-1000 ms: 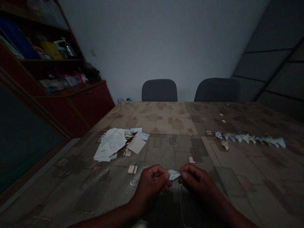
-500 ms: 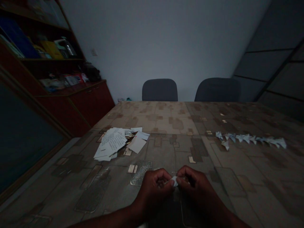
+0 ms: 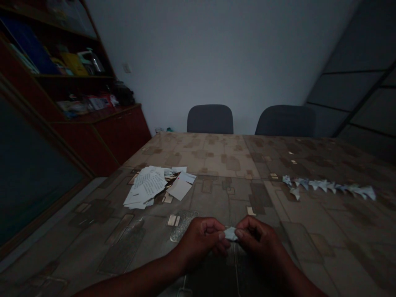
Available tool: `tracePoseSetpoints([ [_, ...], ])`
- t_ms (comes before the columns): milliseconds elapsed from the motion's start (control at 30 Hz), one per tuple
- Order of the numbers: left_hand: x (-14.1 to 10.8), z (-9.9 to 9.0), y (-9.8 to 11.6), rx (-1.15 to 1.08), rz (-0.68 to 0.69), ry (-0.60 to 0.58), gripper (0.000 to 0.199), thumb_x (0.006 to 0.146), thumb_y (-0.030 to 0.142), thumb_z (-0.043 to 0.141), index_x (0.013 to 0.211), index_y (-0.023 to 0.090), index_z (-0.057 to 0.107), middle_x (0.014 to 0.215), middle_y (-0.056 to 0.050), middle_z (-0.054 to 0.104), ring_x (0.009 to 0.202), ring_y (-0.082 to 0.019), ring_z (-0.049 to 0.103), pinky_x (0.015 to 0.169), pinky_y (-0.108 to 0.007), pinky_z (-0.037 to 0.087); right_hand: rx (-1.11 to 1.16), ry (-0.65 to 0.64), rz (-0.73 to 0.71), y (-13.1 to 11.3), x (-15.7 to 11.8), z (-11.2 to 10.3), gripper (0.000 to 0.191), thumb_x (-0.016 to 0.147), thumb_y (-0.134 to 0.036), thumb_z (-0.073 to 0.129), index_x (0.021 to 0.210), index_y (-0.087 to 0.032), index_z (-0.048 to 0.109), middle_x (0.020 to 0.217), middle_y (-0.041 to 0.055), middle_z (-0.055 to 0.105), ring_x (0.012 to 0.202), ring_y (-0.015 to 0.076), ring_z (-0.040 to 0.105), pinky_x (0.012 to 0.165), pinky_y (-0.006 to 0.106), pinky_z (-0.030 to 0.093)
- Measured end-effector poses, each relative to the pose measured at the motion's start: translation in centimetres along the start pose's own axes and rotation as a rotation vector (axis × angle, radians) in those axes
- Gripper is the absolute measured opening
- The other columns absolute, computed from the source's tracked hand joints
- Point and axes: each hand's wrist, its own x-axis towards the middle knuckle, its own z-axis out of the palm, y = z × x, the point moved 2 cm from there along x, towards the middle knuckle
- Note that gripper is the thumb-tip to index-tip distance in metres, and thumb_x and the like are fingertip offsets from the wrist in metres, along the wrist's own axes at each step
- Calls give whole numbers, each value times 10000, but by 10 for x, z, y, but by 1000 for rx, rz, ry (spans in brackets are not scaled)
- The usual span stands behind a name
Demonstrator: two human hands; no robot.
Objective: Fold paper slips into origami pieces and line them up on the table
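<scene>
Though pressed nearly together 0.5 s ago, now eased a little apart, with the left hand (image 3: pixel 202 238) and the right hand (image 3: pixel 260 237) at opposite ends of 1 small folded paper (image 3: pixel 230 234). Shows more of its pale face than at that moment, yet less than 1.0 s ago, when stretched out in a longer diamond. Suggests, as a judgement, shaping of the same piece in progress, without release at either end; cannot tell, in such dim light, any single crease.

Gripped at both ends by the fingers: on the left, thumb and forefinger closed on 1 end, the rest curled loosely beneath; on the right, thumb and forefinger likewise closed on the other end. Held toward the near edge of the tabletop (image 3: pixel 192 154), around the middle of its width; cannot tell whether raised or resting.

Toward the left edge, see a heap of printed paper (image 3: pixel 148 185). Toward the right edge, see a row of folded pieces (image 3: pixel 323 185), with 1 separate piece (image 3: pixel 295 193) just in front of its left end. Apart from a slight shift of the view, find no change in either since 1.0 s ago.
</scene>
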Motion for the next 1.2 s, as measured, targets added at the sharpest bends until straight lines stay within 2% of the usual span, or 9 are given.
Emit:
tracePoseSetpoints([
  [133,0,-3,-3,-25,-52,-25,363,668,423,737,805,93,670,711,-82,712,550,-144,647,522,-218,436,54,-52,22,-7,3,-5,319,738,-498,632,678,-185,610,597,-8,547,578,156,488,528,254,342],
  [267,1,-8,2,-34,-67,-39,344,689,344,733,911,90,668,764,-95,720,579,-152,664,538,-224,461,104,-21,11,-7,7,-16,312,780,-492,619,728,-184,616,627,-7,552,591,150,499,534,250,354],
  [367,3,-11,8,-22,11,-35,351,760,387,688,944,89,671,810,-100,711,608,-147,660,562,-230,474,99,-69,-5,-7,7,-19,283,805,-463,610,740,-188,616,630,-6,549,592,146,495,542,251,362],
  [467,3,-10,11,22,92,-42,379,806,461,645,889,94,694,784,-83,691,623,-137,636,584,-227,468,86,-136,-13,-7,7,-18,274,800,-452,614,740,-185,622,640,0,569,602,148,506,567,259,377],
  [667,3,-4,6,134,51,18,300,656,401,765,725,120,686,594,-2,624,518,-111,559,530,-210,418,51,-186,-27,-7,9,-14,205,791,-383,634,744,-184,647,658,-5,576,612,144,503,571,257,359],
  [767,4,-1,2,130,4,49,262,619,350,773,678,127,650,554,7,611,477,-106,544,482,-197,384,149,-158,14,-5,9,-10,224,785,-409,644,817,-188,631,650,-17,561,605,142,504,564,254,361],
  [900,3,1,-3,52,0,75,282,633,353,762,712,140,596,551,-6,637,472,-121,575,478,-201,397,281,-130,46,-3,7,-3,333,777,-437,645,984,-188,566,682,-30,547,613,139,511,563,247,367],
  [1100,1,4,-3,11,-17,52,320,603,365,778,677,140,562,534,3,621,466,-114,565,477,-199,399,186,-104,10,-5,4,4,254,739,-323,644,924,-206,514,672,-36,540,629,149,519,566,252,370],
  [1200,1,3,2,19,19,53,312,622,357,776,737,124,603,565,19,613,484,-94,549,499,-189,397,173,-123,0,-6,3,5,225,756,-288,615,932,-208,501,676,-40,543,634,146,516,572,254,372],
])
